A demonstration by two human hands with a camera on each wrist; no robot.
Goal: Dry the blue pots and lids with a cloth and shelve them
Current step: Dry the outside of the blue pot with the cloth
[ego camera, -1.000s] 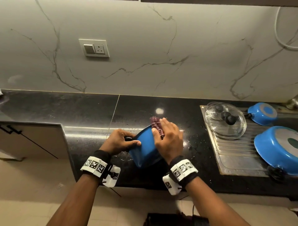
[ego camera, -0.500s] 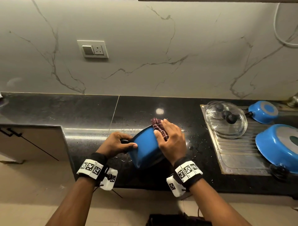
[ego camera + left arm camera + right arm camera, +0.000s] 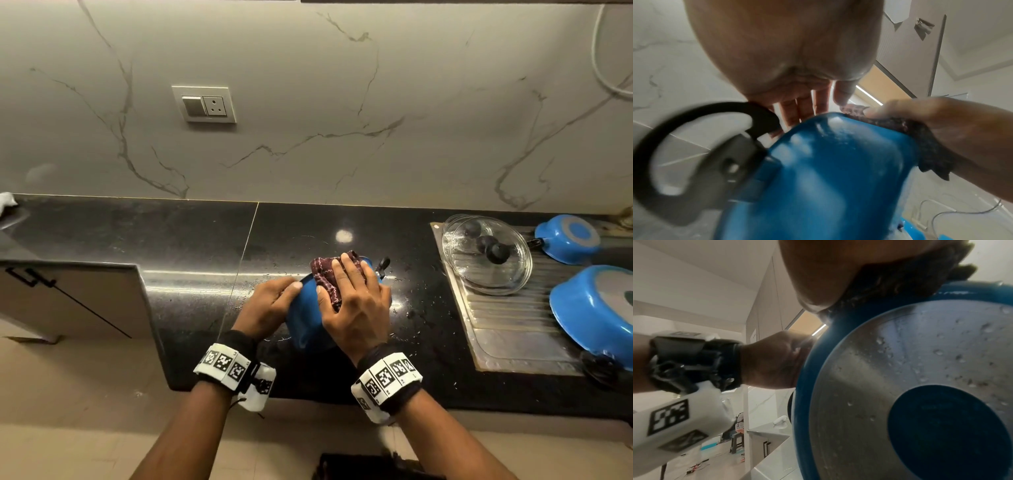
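On the black counter (image 3: pixel 191 240), near its front edge, the left hand (image 3: pixel 267 308) grips a tilted blue pot (image 3: pixel 305 318). The right hand (image 3: pixel 356 308), fingers spread, presses a maroon cloth (image 3: pixel 325 277) against its wall. Rightward, glass lids (image 3: pixel 486 253) lie on the drainboard (image 3: pixel 513 329).

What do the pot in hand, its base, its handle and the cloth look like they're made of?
Pot: glossy blue coating, probably enamel or paint over metal, given its sheen.
Base: bare brushed metal ring, beaded with water drops, around a blue centre.
Handle: matte black loop, likely plastic, on a grey metal bracket.
Cloth: woven maroon fabric with pale check lines.
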